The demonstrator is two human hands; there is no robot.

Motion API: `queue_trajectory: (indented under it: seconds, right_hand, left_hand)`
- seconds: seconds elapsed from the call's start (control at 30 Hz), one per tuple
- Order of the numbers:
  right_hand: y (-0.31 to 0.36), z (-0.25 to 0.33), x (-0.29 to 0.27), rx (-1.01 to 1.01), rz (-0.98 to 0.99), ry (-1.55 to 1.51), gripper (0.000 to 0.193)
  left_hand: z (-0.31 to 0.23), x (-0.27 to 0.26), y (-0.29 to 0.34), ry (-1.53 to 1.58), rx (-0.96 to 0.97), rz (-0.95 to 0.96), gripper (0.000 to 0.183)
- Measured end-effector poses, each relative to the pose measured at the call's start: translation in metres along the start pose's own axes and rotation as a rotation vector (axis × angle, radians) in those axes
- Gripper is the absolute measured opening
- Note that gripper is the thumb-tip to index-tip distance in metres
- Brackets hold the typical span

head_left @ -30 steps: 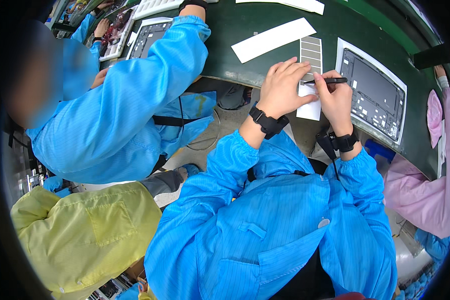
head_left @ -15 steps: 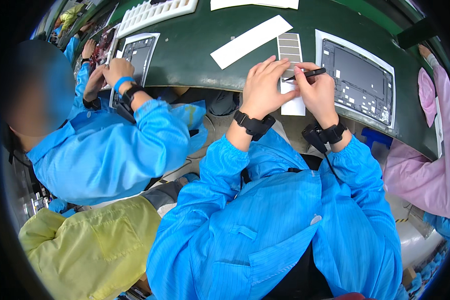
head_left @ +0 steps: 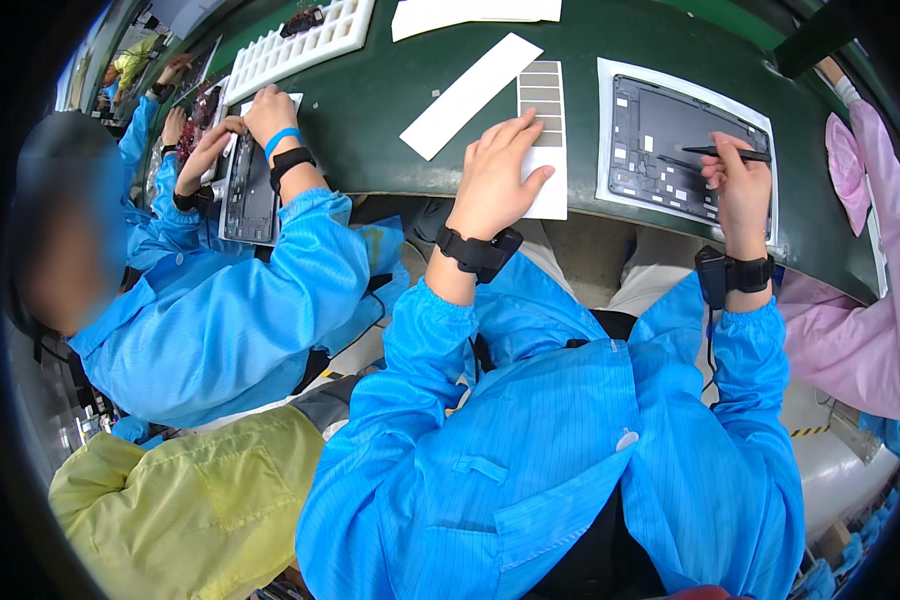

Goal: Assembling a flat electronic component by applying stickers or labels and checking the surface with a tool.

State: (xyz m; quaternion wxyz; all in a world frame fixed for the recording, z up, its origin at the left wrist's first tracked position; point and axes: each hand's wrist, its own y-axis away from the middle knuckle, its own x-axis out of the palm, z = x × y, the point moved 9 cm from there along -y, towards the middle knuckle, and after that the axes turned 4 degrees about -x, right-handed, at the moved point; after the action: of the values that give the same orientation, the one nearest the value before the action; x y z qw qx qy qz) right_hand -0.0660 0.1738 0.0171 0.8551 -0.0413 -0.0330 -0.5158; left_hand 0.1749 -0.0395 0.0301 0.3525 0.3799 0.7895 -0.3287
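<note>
My left hand (head_left: 495, 175) lies with fingers stretched out on a white backing sheet (head_left: 548, 190) and its grey rectangular stickers (head_left: 541, 97). Its thumb points to the right over the bare lower part. In my right hand (head_left: 742, 190) is a pair of slim black tweezers (head_left: 755, 155), pinched between thumb and fingers, tip pointing left. They are above a dark tablet housing (head_left: 625, 170) dotted with small white pieces, which lies on a white sheet (head_left: 606, 120). Whether the tip carries a sticker is too small to tell.
A blank white strip (head_left: 470, 97) lies slantwise beside the stickers. White paper (head_left: 475, 12) and a white slotted tray (head_left: 300, 48) are at the back of the green table (head_left: 370, 130). On the left a co-worker in blue handles another dark housing (head_left: 250, 190); a pink sleeve (head_left: 885, 190) is at right.
My right hand has moved right with the tweezers, from the sticker sheet to over the tablet housing. My left hand stays on the sheet.
</note>
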Motion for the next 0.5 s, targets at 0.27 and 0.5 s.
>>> queue_trajectory:
  seconds: [0.27,0.5]
  right_hand:
    - [0.023,-0.01,0.075,-0.042,0.148,0.159,0.024]
    - [0.026,-0.014,0.073,-0.063,0.118,0.249,0.024]
  left_hand:
    - [-0.054,0.004,-0.022,0.025,-0.001,-0.203,0.015]
    - [-0.053,0.042,-0.039,-0.009,-0.062,-0.125,0.017]
